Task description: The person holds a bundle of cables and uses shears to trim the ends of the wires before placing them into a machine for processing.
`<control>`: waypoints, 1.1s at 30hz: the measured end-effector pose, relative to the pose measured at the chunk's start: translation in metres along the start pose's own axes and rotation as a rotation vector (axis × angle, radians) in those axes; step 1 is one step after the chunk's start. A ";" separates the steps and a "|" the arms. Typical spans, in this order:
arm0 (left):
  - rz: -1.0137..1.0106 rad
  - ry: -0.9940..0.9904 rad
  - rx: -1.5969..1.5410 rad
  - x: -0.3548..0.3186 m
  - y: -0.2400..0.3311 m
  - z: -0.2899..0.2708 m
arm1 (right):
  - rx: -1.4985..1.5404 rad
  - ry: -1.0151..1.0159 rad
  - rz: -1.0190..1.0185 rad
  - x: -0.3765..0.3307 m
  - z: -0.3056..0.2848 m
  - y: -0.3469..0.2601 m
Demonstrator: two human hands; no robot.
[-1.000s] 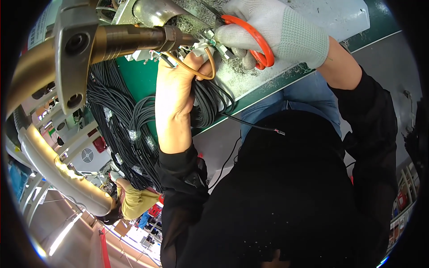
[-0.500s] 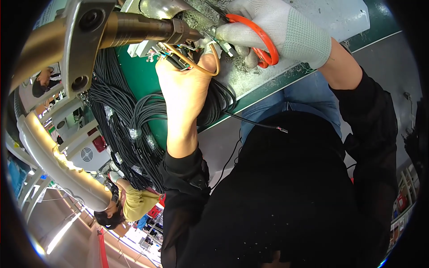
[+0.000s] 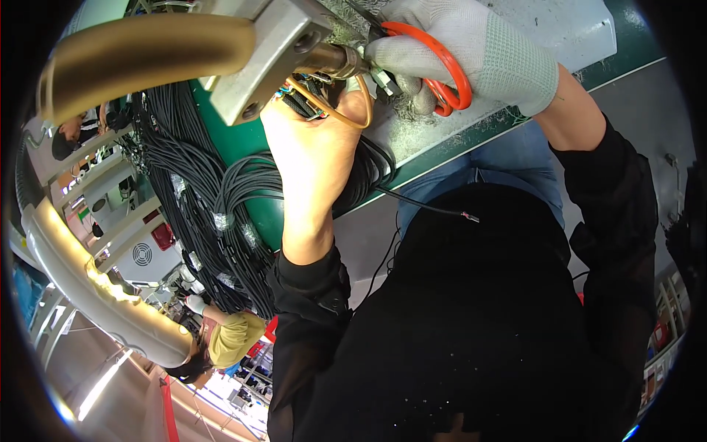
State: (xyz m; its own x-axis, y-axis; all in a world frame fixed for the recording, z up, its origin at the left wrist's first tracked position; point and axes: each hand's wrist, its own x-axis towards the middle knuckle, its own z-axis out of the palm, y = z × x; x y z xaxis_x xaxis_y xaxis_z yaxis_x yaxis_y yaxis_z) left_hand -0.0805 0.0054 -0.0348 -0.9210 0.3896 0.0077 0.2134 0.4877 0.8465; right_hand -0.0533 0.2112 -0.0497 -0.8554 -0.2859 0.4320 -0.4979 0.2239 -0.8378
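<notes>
My right hand (image 3: 449, 55), in a white knit glove, has its fingers through the red handles of scissors (image 3: 458, 74); the blades point up and left, partly hidden. A small grey-and-black connector piece (image 3: 384, 82) sits at its fingertips. My left hand (image 3: 313, 144) is closed round several short black cable ends (image 3: 300, 103) with coloured wires. A tan-brown loop (image 3: 331, 112) curves across its thumb side. A metal fixture with a tube hides part of what lies between my hands.
Bundled black cables (image 3: 210, 177) lie on the green bench (image 3: 228, 125) at the left. Clippings litter the pale board (image 3: 423, 132). A metal lamp arm (image 3: 155, 55) crosses overhead. One cable end (image 3: 469, 216) hangs over the bench edge. A person in a yellow top (image 3: 232, 339) works at the far left.
Both hands sit slightly further right in the view. The metal arm's outline has shifted right and covers more above my left hand. The scissors remain in my right hand.
</notes>
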 end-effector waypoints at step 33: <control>-0.305 0.075 -0.896 -0.080 0.009 -0.007 | -0.461 0.215 0.120 -0.051 0.096 -0.081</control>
State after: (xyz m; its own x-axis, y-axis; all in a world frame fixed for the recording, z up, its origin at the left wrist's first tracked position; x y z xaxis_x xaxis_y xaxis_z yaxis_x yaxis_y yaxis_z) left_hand -0.0076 -0.0269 -0.0236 -0.9210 0.2776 -0.2734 -0.3406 -0.2326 0.9110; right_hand 0.0439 0.1183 -0.0362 -0.8961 -0.0458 0.4414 -0.3642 0.6442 -0.6726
